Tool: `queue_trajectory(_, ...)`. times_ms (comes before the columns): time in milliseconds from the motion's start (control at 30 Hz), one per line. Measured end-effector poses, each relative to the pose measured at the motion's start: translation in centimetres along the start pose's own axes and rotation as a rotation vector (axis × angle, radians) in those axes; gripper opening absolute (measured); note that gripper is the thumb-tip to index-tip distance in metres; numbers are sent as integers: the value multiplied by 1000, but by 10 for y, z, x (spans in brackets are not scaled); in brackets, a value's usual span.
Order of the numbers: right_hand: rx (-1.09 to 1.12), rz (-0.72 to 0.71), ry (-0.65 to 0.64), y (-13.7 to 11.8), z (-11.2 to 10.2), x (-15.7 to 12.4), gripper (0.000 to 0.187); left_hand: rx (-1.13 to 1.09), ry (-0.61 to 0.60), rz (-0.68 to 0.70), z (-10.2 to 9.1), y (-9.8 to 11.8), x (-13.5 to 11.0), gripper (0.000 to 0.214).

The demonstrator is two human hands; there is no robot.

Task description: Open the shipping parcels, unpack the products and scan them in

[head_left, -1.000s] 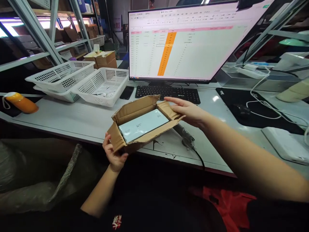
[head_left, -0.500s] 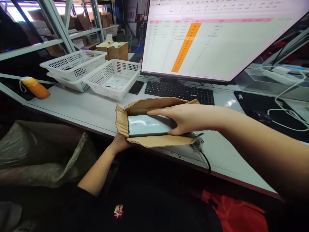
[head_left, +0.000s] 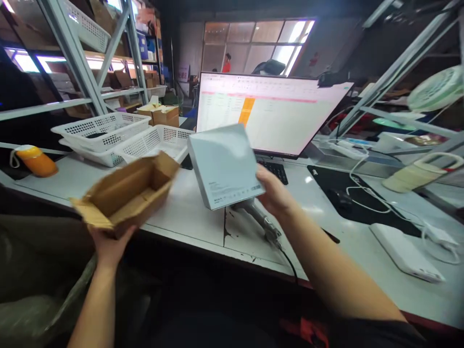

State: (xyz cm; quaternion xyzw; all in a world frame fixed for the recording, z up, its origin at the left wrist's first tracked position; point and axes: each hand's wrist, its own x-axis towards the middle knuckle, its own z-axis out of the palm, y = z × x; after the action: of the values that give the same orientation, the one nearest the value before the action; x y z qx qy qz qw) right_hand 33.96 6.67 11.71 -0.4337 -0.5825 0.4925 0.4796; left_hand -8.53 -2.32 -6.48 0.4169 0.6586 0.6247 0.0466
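Note:
My right hand grips a flat white product box by its right edge and holds it up, tilted, above the white desk. My left hand holds an open brown cardboard carton from below, off the desk's front left edge. The carton looks empty, with its flaps spread. A grey handheld scanner with a black cable lies on the desk just under the white box.
A monitor showing a spreadsheet stands behind, with a keyboard below it. White mesh baskets and an orange bottle are at the left. A black mat, mouse, cables and a white device sit at the right. Metal shelving frames both sides.
My right hand has pulled the white box out of the carton and lifted it. My left hand has swung the emptied carton down and to the left. The camera has tilted up.

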Motion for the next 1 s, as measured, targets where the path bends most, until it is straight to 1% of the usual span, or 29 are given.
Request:
queue_trajectory(67, 90, 296, 53, 35, 14, 6, 40, 18, 147, 2, -19, -14, 11, 126)
queue_trajectory(100, 115, 412, 67, 50, 21, 8, 37, 29, 199, 23, -26, -19, 17, 129)
queue_trajectory(133, 119, 493, 74, 62, 26, 9, 34, 47, 230, 50, -31, -24, 22, 131)
queue_trajectory(167, 93, 534, 63, 70, 30, 10, 34, 70, 242, 75, -35, -27, 27, 133)
queue_trajectory(200, 26, 537, 33, 75, 32, 10, 35, 95, 244, 92, -36, -29, 30, 134)
queue_trajectory(233, -86, 504, -12, 75, 33, 10, 37, 116, 242, 103, -36, -30, 33, 135)
queue_trajectory(267, -239, 432, -58, 72, 30, 8, 39, 131, 238, 108, -34, -30, 34, 134)
queue_trajectory(300, -413, 328, -90, 66, 26, 6, 41, 146, 229, 105, -31, -31, 33, 134)
queue_trajectory(333, -582, 204, -91, 58, 20, 2, 42, 155, 225, 95, -27, -31, 32, 134)
queue_trajectory(367, -730, 80, -49, 51, 12, -2, 42, 161, 223, 73, -23, -32, 30, 134)
queue_trajectory(400, -850, -28, 27, 45, 3, -7, 44, 167, 225, 36, -19, -33, 27, 135)
queue_trajectory(433, -942, -105, 114, 42, -7, -11, 49, 176, 229, -9, -16, -36, 25, 137)
queue_trajectory(467, -1010, -136, 187, 42, -17, -15, 57, 190, 234, -55, -12, -39, 23, 138)
queue_trajectory(500, -1056, -109, 222, 45, -26, -19, 68, 209, 238, -90, -10, -44, 23, 140)
queue_trajectory(533, -1071, -29, 207, 51, -34, -22, 82, 229, 240, -109, -7, -48, 23, 141)
queue_trajectory(567, -1046, 89, 154, 58, -41, -24, 94, 245, 239, -115, -6, -52, 24, 142)
queue_trajectory(600, -974, 224, 81, 66, -46, -25, 99, 254, 239, -111, -4, -56, 25, 144)
queue_trajectory(633, -869, 351, 9, 73, -50, -26, 97, 256, 240, -104, -3, -58, 27, 145)
queue_trajectory(667, -761, 446, -47, 78, -52, -26, 90, 252, 243, -99, -3, -59, 28, 147)
queue_trajectory(700, -675, 501, -79, 79, -54, -26, 81, 250, 244, -101, -4, -58, 29, 147)
queue_trajectory(767, -603, 515, -96, 69, -54, -26, 64, 263, 238, -117, -6, -55, 29, 147)
queue_trajectory(833, -623, 467, -115, 45, -52, -28, 57, 294, 224, -124, -9, -51, 27, 143)
queue_trajectory(900, -660, 415, -167, 14, -50, -33, 61, 326, 213, -118, -12, -50, 24, 140)
queue_trajectory(1000, -698, 362, -258, -25, -49, -45, 79, 337, 192, -104, -13, -50, 22, 140)
